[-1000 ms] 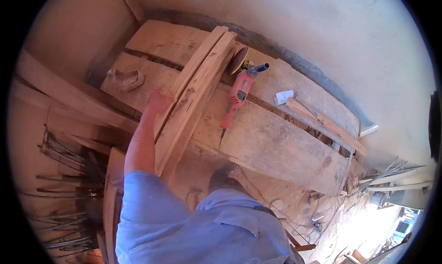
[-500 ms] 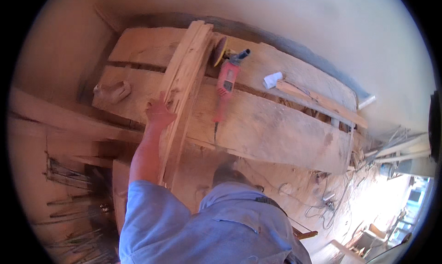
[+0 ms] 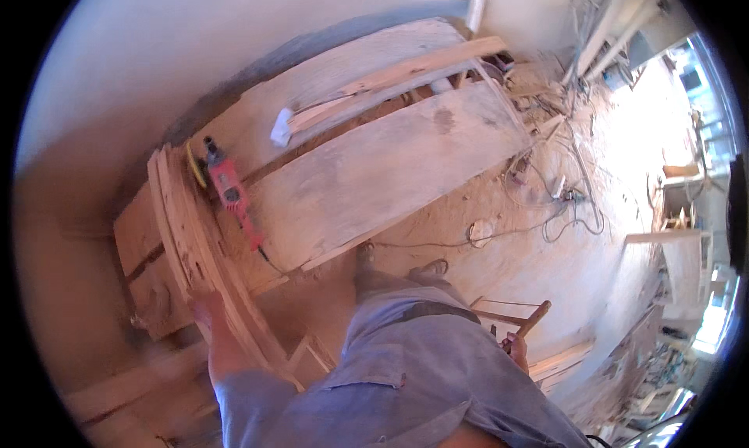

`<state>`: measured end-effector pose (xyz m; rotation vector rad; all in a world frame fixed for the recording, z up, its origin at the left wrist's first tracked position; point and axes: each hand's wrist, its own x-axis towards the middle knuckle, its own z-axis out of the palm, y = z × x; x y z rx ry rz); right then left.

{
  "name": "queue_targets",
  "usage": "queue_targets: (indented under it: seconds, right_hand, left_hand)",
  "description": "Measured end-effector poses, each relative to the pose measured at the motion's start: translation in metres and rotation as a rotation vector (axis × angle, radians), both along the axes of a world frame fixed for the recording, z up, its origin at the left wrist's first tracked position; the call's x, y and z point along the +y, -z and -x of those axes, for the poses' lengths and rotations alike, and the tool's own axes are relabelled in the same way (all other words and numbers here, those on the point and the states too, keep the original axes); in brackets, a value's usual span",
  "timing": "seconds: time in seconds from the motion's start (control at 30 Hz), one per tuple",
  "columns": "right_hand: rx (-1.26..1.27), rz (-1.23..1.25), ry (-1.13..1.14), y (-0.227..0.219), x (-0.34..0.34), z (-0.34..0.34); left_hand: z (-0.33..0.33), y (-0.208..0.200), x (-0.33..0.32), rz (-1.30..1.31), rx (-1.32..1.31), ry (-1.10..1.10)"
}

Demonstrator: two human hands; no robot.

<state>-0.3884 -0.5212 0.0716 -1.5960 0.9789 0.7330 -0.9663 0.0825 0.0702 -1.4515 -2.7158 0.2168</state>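
Bench [image 3: 374, 167]: I see timber beams [image 3: 187, 222], red power tool [image 3: 230, 194], white scrap [image 3: 282, 128], long board [image 3: 398, 76].
Floor [image 3: 546, 261]: I make out a trailing cable [image 3: 507, 234].

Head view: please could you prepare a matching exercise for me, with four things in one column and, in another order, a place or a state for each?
1. Power tool
2. Crumpled piece
3. Left hand
4. Right hand

A. White, by the left end of the loose plank
B. Gripping a wooden frame
C. Red, lying on the bench
D. At the long boards on the left

Right pairs: 1-C; 2-A; 3-D; 4-B
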Motion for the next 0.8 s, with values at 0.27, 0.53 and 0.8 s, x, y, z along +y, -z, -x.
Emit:
queue_targets:
  seconds: [0.27, 0.53, 0.8]
  right_hand:
    - [0.135, -0.199, 0.124, 0.056, -0.059, -0.058]
    - [0.197, -0.180, 0.139, 0.061, -0.051, -0.098]
    - [0.063, 0.108, -0.019, 0.018, -0.018, -0.138]
  left_hand:
    - [-0.124, 0.051, -0.023, -0.027, -0.088, 0.247]
    - [-0.410, 0.055, 0.016, 0.202, -0.424, 0.643]
    - [-0.706, 0.070, 0.134, 0.064, -0.396, 1.043]
